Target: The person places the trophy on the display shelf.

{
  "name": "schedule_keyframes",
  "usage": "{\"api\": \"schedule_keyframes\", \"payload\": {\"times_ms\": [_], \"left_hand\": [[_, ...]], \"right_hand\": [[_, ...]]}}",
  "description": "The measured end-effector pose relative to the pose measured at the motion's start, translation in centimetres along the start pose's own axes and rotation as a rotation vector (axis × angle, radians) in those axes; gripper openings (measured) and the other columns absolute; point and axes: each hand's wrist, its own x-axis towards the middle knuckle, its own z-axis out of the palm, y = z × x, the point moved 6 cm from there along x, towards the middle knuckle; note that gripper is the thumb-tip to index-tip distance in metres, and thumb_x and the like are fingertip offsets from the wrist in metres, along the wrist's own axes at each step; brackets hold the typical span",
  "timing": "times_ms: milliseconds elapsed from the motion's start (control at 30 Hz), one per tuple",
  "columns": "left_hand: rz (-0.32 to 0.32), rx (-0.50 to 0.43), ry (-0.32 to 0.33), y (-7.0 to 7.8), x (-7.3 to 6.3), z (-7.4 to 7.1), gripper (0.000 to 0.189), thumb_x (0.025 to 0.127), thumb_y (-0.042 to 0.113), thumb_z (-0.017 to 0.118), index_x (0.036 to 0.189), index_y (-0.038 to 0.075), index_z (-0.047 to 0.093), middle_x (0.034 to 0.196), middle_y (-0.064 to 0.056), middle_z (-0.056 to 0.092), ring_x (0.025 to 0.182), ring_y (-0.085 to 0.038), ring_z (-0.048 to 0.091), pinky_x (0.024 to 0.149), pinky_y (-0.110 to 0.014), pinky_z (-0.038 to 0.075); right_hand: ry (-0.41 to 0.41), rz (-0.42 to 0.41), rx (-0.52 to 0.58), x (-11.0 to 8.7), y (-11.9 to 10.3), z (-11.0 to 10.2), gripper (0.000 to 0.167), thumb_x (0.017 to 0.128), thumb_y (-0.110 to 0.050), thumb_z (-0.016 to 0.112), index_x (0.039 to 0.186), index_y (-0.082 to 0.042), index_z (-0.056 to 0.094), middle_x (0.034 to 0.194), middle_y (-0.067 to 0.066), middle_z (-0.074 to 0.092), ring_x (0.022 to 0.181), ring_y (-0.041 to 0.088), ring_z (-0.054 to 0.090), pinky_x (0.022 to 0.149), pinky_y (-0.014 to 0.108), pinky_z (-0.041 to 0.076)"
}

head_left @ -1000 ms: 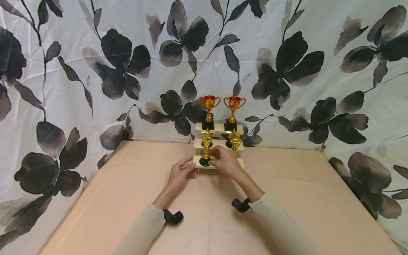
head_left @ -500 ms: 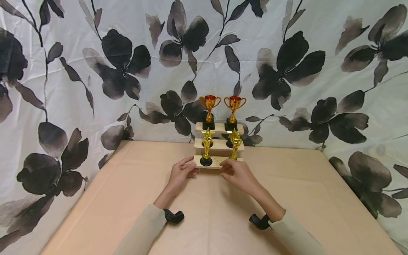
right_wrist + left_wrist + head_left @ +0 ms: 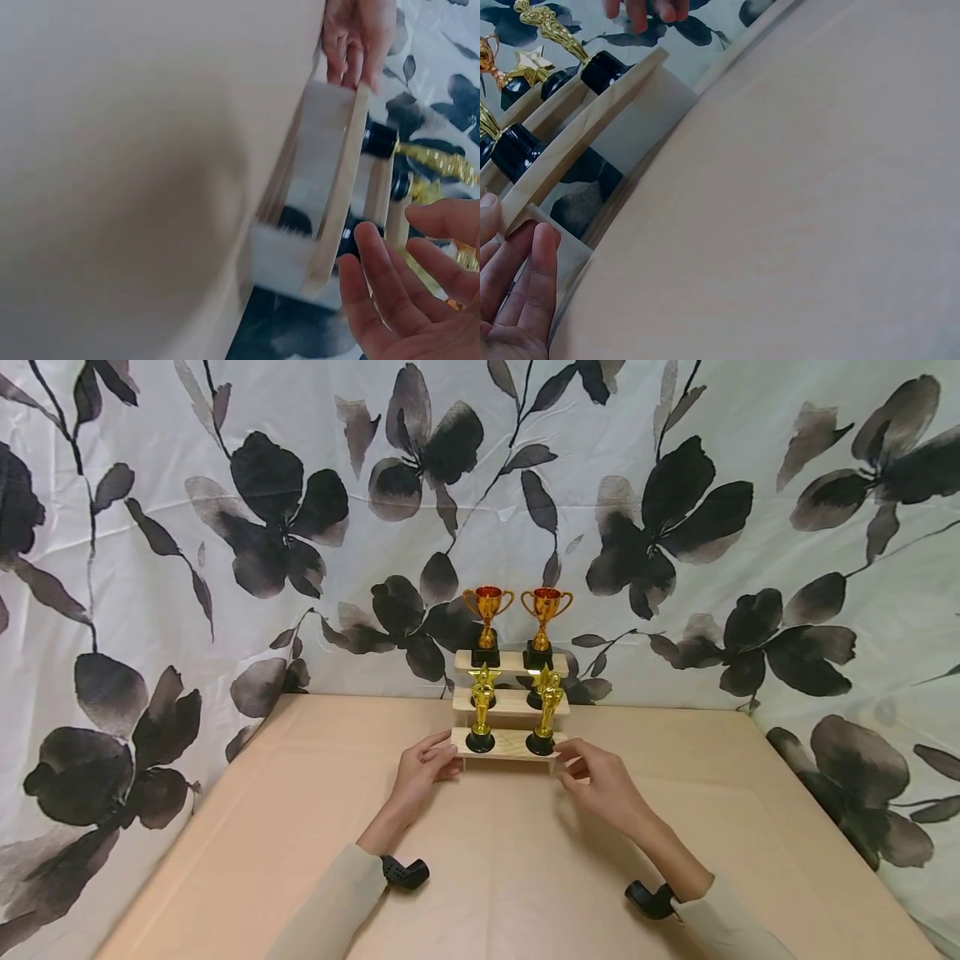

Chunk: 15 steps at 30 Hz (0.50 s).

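Note:
A three-tier wooden display stand (image 3: 512,745) bears small trophies. Two gold figure trophies, the left (image 3: 481,727) and the right (image 3: 545,727), stand upright on black bases on the lowest tier. My left hand (image 3: 422,774) grips the left end of that tier, thumb above and fingers below the wood (image 3: 577,146). At the right end, my right hand (image 3: 603,781) has its fingers spread and loosely bent, holding nothing. In the right wrist view its fingers (image 3: 390,289) overlap the black base of the nearer trophy.
Two orange-gold cup trophies, left (image 3: 488,610) and right (image 3: 546,610), stand on the top tier. Star trophies (image 3: 483,681) are on the middle tier, partly hidden behind the figures. A floral cloth (image 3: 525,485) hangs behind the tan table (image 3: 480,860).
My right hand has left the left figure trophy and moved right, past the right figure, to the stand's right end. My left hand has stayed at the left end.

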Motion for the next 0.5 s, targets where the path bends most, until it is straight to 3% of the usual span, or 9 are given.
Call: {"api": "schedule_keyframes", "payload": {"times_ms": [167,367,500], "left_hand": [[0.011,0.017,0.005,0.0,-0.2,-1.0,0.050,0.101,0.017,0.069,0.147,0.002,0.055,0.106,-0.018,0.079,0.086,-0.017,0.078,0.080,-0.031,0.068],[0.006,0.020,0.058,-0.2,-0.7,-2.8,0.048,0.101,0.015,0.069,0.145,0.001,0.057,0.101,-0.013,0.080,0.080,-0.014,0.077,0.075,-0.027,0.068],[-0.006,0.006,0.049,-0.1,-0.4,-2.8,0.045,0.101,0.016,0.069,0.143,0.005,0.059,0.102,-0.011,0.081,0.082,-0.016,0.077,0.078,-0.030,0.068]], "right_hand": [[0.042,0.023,-0.046,-0.4,1.4,-1.4,0.028,0.091,0.000,0.074,0.119,-0.002,0.070,0.113,0.017,0.075,0.085,0.023,0.075,0.078,0.044,0.067],[0.051,0.022,-0.084,0.0,2.6,-2.7,0.026,0.092,-0.003,0.074,0.118,-0.003,0.072,0.113,0.015,0.076,0.086,0.023,0.076,0.078,0.042,0.067],[0.053,0.034,-0.111,0.3,3.4,-4.1,0.026,0.093,-0.003,0.074,0.118,-0.002,0.072,0.113,0.017,0.076,0.089,0.027,0.076,0.080,0.045,0.066]]}}
